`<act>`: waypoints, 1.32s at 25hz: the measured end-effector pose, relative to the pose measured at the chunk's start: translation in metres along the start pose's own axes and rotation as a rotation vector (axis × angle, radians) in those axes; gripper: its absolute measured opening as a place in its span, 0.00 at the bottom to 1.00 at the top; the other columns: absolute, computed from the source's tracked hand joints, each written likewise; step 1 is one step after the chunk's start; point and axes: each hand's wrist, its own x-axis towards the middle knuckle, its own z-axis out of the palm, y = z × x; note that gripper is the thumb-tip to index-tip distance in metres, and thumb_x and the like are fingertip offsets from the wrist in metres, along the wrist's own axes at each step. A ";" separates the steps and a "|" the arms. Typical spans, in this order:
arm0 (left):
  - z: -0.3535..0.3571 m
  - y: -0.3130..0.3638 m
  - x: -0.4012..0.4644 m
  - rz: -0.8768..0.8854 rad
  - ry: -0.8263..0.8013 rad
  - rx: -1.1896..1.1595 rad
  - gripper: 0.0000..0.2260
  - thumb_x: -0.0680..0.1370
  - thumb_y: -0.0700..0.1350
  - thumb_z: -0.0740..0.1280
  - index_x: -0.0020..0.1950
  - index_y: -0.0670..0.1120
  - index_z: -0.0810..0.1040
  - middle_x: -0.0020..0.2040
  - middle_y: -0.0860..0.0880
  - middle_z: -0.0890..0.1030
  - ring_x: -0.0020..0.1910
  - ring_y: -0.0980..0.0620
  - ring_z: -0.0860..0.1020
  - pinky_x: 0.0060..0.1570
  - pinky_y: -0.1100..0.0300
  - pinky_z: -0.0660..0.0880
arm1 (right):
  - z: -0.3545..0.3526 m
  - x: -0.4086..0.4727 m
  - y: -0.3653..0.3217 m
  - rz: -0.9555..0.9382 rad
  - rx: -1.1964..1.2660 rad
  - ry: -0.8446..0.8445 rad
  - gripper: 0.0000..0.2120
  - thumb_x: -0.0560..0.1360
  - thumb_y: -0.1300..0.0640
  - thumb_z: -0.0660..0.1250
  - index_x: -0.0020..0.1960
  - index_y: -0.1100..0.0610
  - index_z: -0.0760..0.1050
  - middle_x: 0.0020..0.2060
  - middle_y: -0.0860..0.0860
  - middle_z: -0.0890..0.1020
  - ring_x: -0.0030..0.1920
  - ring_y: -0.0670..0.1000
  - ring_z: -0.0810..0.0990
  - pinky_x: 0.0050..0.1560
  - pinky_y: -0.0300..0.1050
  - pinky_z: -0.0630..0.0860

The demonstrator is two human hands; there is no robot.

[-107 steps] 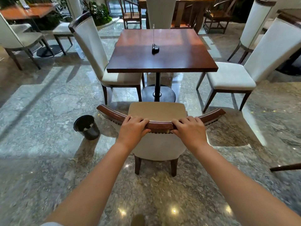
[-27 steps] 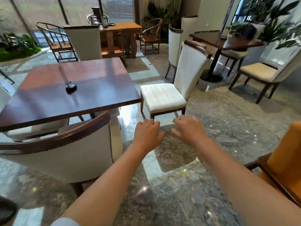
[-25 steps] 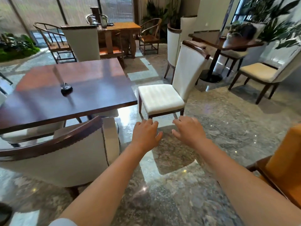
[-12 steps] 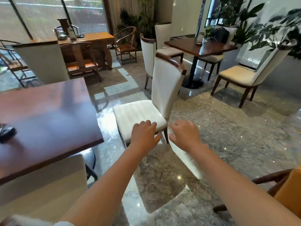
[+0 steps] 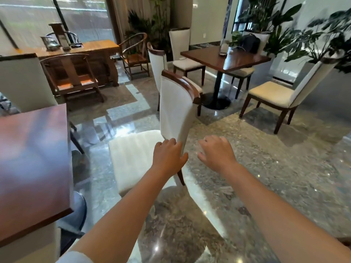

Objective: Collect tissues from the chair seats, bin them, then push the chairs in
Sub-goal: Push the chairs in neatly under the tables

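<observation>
Chair [image 5: 136, 154] stands pulled out beside the table [image 5: 34, 168]; left hand [image 5: 168, 157] and right hand [image 5: 216, 153] hover, grip released.

Both arms are reaching forward, the left hand [image 5: 168, 157] and right hand [image 5: 216, 153] hanging open-fingered beside the white chair [image 5: 144, 149], pulled out from the table's [image 5: 32, 164] right edge.

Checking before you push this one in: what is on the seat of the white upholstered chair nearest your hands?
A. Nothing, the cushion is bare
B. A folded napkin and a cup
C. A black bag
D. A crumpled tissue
A. The striped white seat cushion of the white upholstered chair with the dark wooden top rail shows only fabric, and both the left hand and right hand hover near it holding nothing.
</observation>
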 end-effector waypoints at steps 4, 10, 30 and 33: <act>0.013 0.026 0.074 -0.058 0.032 -0.027 0.19 0.77 0.57 0.57 0.60 0.46 0.75 0.53 0.46 0.80 0.51 0.46 0.77 0.52 0.53 0.70 | 0.002 0.064 0.066 -0.060 -0.012 0.027 0.14 0.74 0.50 0.61 0.54 0.58 0.74 0.47 0.56 0.80 0.51 0.58 0.76 0.53 0.52 0.69; 0.034 0.049 0.191 -0.093 0.083 -0.044 0.19 0.77 0.56 0.58 0.60 0.46 0.73 0.55 0.46 0.79 0.53 0.46 0.76 0.55 0.52 0.71 | 0.023 0.151 0.149 -0.111 -0.004 0.053 0.15 0.74 0.50 0.62 0.56 0.56 0.74 0.48 0.54 0.80 0.51 0.56 0.76 0.53 0.52 0.70; 0.163 0.046 0.549 -0.522 0.152 0.049 0.19 0.74 0.56 0.61 0.59 0.45 0.75 0.52 0.46 0.80 0.51 0.45 0.77 0.50 0.52 0.71 | 0.132 0.524 0.354 -0.558 0.093 0.033 0.17 0.69 0.53 0.69 0.55 0.58 0.75 0.44 0.58 0.81 0.46 0.61 0.79 0.47 0.54 0.73; 0.170 0.056 0.572 -0.711 0.164 0.090 0.21 0.74 0.57 0.60 0.61 0.46 0.74 0.54 0.46 0.80 0.52 0.46 0.77 0.52 0.51 0.72 | 0.145 0.565 0.368 -0.751 0.082 0.006 0.18 0.64 0.53 0.72 0.52 0.58 0.77 0.40 0.58 0.82 0.41 0.61 0.80 0.40 0.54 0.76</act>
